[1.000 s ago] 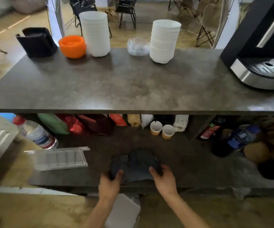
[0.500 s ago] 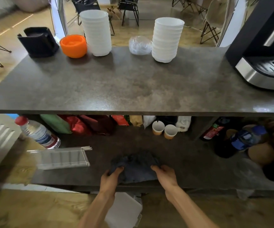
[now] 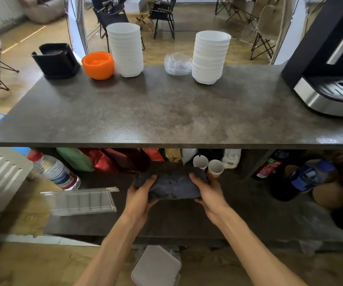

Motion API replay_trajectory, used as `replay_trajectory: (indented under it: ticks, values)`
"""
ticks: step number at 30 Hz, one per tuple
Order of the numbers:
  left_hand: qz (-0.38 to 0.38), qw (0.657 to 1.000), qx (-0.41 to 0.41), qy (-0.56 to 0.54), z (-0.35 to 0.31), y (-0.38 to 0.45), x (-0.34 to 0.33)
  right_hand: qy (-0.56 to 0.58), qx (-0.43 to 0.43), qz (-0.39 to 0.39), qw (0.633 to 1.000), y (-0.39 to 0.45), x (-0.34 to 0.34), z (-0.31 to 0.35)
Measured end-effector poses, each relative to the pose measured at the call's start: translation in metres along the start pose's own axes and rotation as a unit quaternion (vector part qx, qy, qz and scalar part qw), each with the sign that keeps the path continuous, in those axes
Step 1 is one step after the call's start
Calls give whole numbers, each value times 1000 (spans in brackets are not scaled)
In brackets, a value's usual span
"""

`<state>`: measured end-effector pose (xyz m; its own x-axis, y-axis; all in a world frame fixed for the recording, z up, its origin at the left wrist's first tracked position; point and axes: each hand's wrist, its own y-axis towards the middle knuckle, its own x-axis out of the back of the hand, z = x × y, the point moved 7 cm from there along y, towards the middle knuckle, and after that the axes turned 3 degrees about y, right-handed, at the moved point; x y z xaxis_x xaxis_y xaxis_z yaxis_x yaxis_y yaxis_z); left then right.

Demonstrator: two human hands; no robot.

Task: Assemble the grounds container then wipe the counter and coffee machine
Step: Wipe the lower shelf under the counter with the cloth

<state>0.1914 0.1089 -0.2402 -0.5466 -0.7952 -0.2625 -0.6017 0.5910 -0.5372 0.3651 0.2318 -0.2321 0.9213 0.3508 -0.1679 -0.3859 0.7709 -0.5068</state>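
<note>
A: Status?
B: I see left hand (image 3: 140,191) and right hand (image 3: 208,189) gripping the cloth (image 3: 172,187) above the lower shelf (image 3: 249,213).
A: Procedure?
B: Lift clear of the cups (image 3: 208,165), then wipe the counter (image 3: 166,112).

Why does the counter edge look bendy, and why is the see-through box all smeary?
In the head view, the wide-angle lens bows the counter edge and tilts the coffee machine; the clear plastic box on the lower shelf is streaked by motion blur, while both hands gripping the dark cloth look fairly sharp.
</note>
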Motion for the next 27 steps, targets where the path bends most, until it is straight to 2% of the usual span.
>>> replay_trajectory:
  ticks: [3,7,9,12,13,15,16,17,19,21,23,25,27]
  values:
    - [-22,998,11,52,22,1,14,-36,-9,-6,999,-8,9,-24]
    - [-94,970,125,184,95,-5,52,-181,-107,-27,977,-11,34,-103]
    - [-114,958,121,236,111,-8,67,-259,-105,-49,959,-8,45,-121]
    - [-141,934,77,320,108,-10,75,-365,-57,-68,927,-7,46,-116]
    - [-156,915,56,367,101,-9,75,-422,-32,-79,903,-9,44,-108]
    - [-175,873,-30,455,81,-7,65,-562,72,-108,817,-11,32,-87]
    - [-161,840,-94,509,72,-6,54,-605,138,-114,776,-13,19,-74]
    - [-130,794,-162,571,69,-3,39,-627,195,-100,747,-11,7,-71]
    - [-26,685,-265,678,84,3,13,-647,237,-11,724,0,-12,-85]
    - [56,613,-288,734,110,7,8,-677,215,71,700,6,-16,-113]
    - [80,576,-284,763,125,8,12,-694,204,87,685,5,-11,-130]
    - [91,562,-286,771,125,4,12,-703,206,82,676,-2,-8,-132]
    - [104,579,-283,757,112,5,8,-672,192,97,709,1,-8,-121]
